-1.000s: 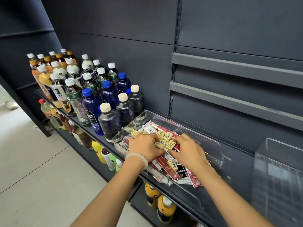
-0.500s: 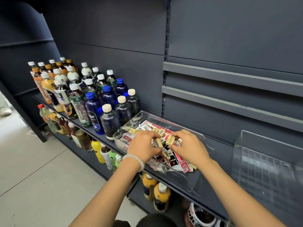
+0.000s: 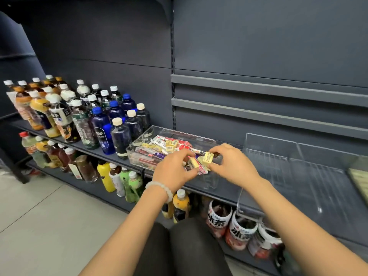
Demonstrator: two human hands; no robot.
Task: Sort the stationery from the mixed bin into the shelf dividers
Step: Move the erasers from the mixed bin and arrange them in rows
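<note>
The right hand (image 3: 232, 166) pinches a small yellow eraser (image 3: 208, 156) over the near right corner of the clear mixed bin (image 3: 143, 139). The left hand (image 3: 172, 170) grips another yellow piece (image 3: 192, 162), though its fingers hide how firmly. The risk is a drop: both grips are narrow fingertip pinches, and a loose piece could fall behind the shelf edge or back among the red packets (image 3: 184, 145). The clear shelf dividers (image 3: 268, 144) stand to the right (nothing visible in them yet). Compared with a second ago, both hands have lifted out of the pile and drawn toward the bin's near corner.
</note>
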